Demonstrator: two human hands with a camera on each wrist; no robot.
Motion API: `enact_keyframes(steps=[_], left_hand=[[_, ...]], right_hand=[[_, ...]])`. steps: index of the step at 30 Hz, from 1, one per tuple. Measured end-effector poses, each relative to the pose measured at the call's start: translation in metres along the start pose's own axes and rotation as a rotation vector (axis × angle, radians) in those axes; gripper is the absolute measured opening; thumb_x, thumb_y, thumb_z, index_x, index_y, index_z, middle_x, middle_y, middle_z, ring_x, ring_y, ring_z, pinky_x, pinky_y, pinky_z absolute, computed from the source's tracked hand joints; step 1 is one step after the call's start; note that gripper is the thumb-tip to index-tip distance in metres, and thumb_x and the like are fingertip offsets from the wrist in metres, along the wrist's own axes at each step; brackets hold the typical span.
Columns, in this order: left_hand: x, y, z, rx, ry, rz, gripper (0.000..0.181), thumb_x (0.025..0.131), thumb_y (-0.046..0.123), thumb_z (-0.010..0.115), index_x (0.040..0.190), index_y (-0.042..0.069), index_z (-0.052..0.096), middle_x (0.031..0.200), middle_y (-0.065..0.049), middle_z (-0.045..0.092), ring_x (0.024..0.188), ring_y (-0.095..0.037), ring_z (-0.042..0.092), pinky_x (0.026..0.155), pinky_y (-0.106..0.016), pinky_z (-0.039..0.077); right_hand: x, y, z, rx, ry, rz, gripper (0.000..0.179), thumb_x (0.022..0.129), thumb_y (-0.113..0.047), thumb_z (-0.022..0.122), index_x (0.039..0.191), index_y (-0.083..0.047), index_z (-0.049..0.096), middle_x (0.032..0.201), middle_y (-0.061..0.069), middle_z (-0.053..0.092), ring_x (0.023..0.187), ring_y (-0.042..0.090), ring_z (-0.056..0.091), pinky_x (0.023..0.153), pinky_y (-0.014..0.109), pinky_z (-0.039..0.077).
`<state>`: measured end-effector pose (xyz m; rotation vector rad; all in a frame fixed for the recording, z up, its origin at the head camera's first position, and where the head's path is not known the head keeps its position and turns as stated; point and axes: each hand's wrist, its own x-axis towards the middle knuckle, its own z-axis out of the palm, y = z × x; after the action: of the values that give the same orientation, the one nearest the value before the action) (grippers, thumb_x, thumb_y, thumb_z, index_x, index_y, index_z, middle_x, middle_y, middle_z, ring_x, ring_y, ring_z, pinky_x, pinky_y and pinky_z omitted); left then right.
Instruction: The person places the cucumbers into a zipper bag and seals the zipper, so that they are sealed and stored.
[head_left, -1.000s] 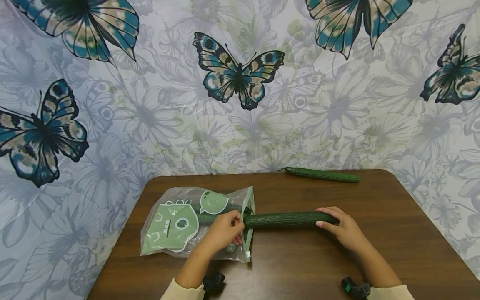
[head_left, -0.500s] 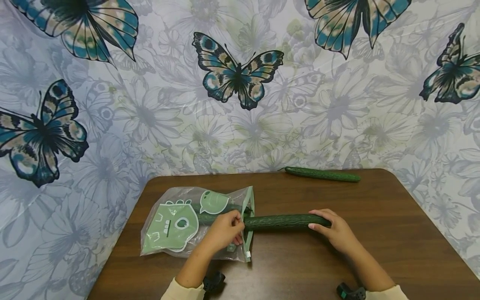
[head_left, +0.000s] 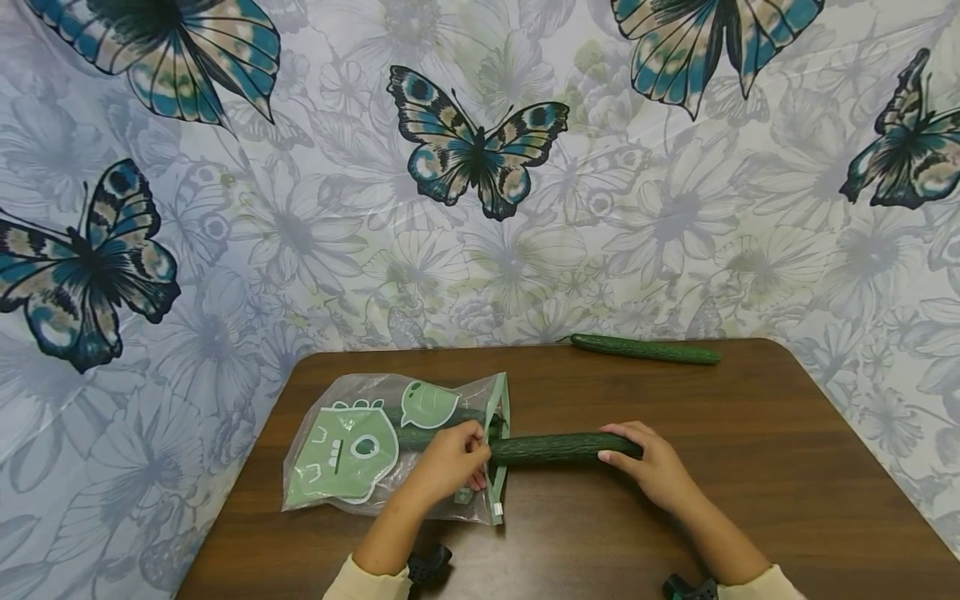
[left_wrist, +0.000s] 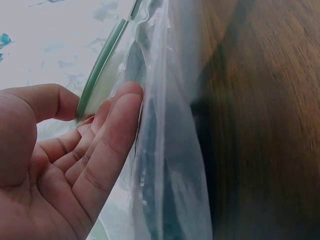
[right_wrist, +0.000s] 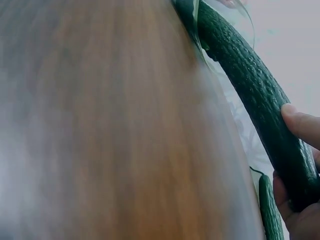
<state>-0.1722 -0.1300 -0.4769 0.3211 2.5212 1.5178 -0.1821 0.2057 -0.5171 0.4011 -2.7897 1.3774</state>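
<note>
My right hand [head_left: 651, 467] grips the right end of a long dark green cucumber [head_left: 555, 448], thumb on the near side and fingers on the far side. The cucumber's left end passes into the mouth of a clear zip bag [head_left: 345, 500] printed with green cartoon shapes. At that mouth my left hand [head_left: 450, 458] pinches the bag's green-edged opening between thumb and fingers, as the left wrist view [left_wrist: 82, 105] also shows. Inside the bag lies another cucumber [head_left: 412, 437], partly covered by the print and my left hand.
A third cucumber [head_left: 645, 349] lies along the far edge of the brown wooden table [head_left: 750, 417]. Behind the table hangs a cloth [head_left: 480, 275] with flowers and large butterflies. The bag's white slider [head_left: 497, 509] sits at the near corner of its opening.
My right hand has moved left, pushing the held cucumber further into the bag, so less of it shows outside. The left hand and the bag have stayed in place.
</note>
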Motion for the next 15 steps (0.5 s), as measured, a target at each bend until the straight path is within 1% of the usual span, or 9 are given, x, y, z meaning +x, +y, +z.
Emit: enact_keyframes(steps=[10, 15], left_hand=[[0.001, 0.000, 0.001, 0.002, -0.003, -0.004, 0.007, 0.092, 0.006, 0.054, 0.091, 0.000, 0.053, 0.067, -0.012, 0.064, 0.050, -0.020, 0.068, 0.047, -0.034, 0.059], [0.001, 0.000, 0.001, -0.001, -0.004, -0.007, 0.007, 0.092, 0.006, 0.054, 0.090, 0.000, 0.054, 0.067, -0.012, 0.064, 0.050, -0.021, 0.068, 0.047, -0.034, 0.059]], right_hand=[[0.004, -0.011, 0.017, 0.005, 0.005, 0.013, 0.050, 0.089, -0.042, 0.074, 0.131, -0.016, 0.066, 0.129, 0.002, 0.065, 0.126, 0.030, 0.059, 0.105, 0.059, 0.048], [0.006, -0.017, 0.023, -0.055, -0.019, -0.015, 0.050, 0.090, -0.040, 0.073, 0.132, -0.016, 0.065, 0.130, 0.001, 0.065, 0.126, 0.030, 0.060, 0.105, 0.057, 0.049]])
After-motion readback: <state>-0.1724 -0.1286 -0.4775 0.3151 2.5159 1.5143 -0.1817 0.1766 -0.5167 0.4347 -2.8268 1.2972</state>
